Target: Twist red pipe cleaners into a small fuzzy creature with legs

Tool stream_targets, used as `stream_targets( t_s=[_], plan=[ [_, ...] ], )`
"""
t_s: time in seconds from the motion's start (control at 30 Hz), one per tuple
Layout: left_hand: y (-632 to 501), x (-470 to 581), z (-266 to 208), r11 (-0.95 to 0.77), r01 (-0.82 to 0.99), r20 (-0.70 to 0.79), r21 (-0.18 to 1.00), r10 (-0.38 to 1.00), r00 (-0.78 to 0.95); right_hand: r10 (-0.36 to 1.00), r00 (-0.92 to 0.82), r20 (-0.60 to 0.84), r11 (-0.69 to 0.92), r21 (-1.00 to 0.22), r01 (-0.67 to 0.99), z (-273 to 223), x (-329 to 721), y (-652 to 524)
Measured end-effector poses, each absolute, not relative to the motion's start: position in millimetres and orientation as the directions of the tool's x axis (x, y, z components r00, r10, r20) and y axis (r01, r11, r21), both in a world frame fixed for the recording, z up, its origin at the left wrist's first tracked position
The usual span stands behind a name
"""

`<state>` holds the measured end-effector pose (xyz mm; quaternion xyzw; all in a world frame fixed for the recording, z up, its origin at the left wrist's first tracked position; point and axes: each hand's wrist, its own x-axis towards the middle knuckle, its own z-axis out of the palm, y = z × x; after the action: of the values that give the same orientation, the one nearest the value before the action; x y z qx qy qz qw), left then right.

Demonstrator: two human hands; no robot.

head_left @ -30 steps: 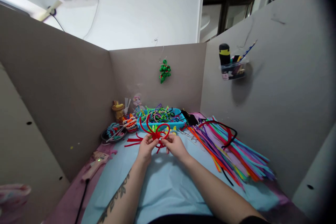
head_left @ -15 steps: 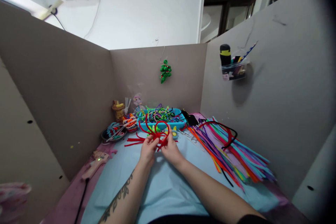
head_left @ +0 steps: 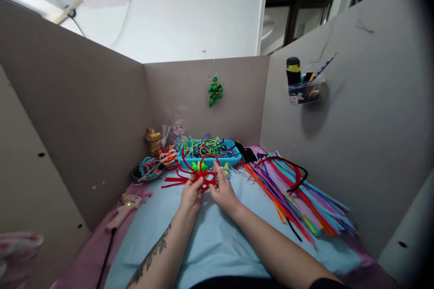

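Observation:
Several red pipe cleaners (head_left: pixel 202 174), bent into loops with loose ends sticking out to the left and upward, are held above the blue cloth (head_left: pixel 152 235). My left hand (head_left: pixel 190 196) pinches them at the lower middle between thumb and fingers. On the right side of the loops, my right hand (head_left: pixel 224 195) grips the red piece, its index finger stretched up along a round loop. Its other fingers are partly hidden. Just behind the hands lie small green and yellow pieces (head_left: pixel 200 166), partly covered by the red loops.
A blue tray (head_left: pixel 230 160) of tangled pipe cleaners stands at the back. Bundled coloured pipe cleaners (head_left: pixel 298 194) lie to the right, near scissors (head_left: pixel 244 175). At the left are a dark bowl (head_left: pixel 136 175) and a pink glue gun (head_left: pixel 122 214). Grey partitions (head_left: pixel 203 122) enclose the table.
The fingers of my right hand have shifted slightly on the red loops, with the index finger now reaching higher and further left. My left hand keeps its hold.

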<state>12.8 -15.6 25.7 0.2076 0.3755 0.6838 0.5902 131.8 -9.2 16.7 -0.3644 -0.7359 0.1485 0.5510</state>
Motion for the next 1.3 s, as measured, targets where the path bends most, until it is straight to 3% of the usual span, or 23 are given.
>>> stream_targets(
  t_s=[0.2,0.37,0.5,0.67,0.83,1.0,1.13,1.2,1.3],
  plan=[
    [-12.7,10.8,21.9,-0.056,-0.632,-0.155,0.773,0.949,-0.274,0.627,-0.118,0.77,0.655,-0.439,0.616,22.8,140.8,-15.4],
    [-9.8,10.8,17.6,-0.068,-0.655,-0.152,0.753,0.95,-0.273,0.568,-0.358,0.741,0.672,-0.167,0.722,23.0,131.9,-22.4],
    [-9.9,11.4,17.3,-0.046,-0.665,-0.179,0.746,0.947,-0.267,0.586,-0.423,0.691,0.615,-0.039,0.788,18.2,124.4,-18.7],
    [-8.6,11.4,16.1,-0.044,-0.682,-0.17,0.73,0.955,-0.245,0.476,-0.491,0.729,0.694,0.032,0.72,19.7,126.1,-18.5],
    [-2.6,7.7,12.5,-0.085,-0.687,-0.128,0.721,0.959,-0.253,0.232,-0.623,0.747,0.885,0.104,0.454,24.7,125.0,-29.0],
    [-0.6,-2.6,14.4,-0.075,-0.707,-0.118,0.703,0.968,-0.221,-0.007,-0.681,0.732,0.987,0.115,0.112,31.9,126.0,-55.6],
    [-3.6,-5.9,19.3,-0.109,-0.677,-0.071,0.728,0.97,-0.234,-0.068,-0.693,0.717,0.998,0.043,-0.053,37.0,128.7,-71.8],
    [-5.0,-4.5,20.1,-0.136,-0.627,-0.042,0.767,0.965,-0.26,0.06,-0.594,0.802,0.998,-0.063,0.015,37.0,131.2,-65.5],
    [-5.6,-0.8,18.2,-0.178,-0.536,0.033,0.825,0.962,-0.27,0.377,-0.328,0.866,0.913,-0.288,0.291,35.4,137.8,-40.4]
  ],
)
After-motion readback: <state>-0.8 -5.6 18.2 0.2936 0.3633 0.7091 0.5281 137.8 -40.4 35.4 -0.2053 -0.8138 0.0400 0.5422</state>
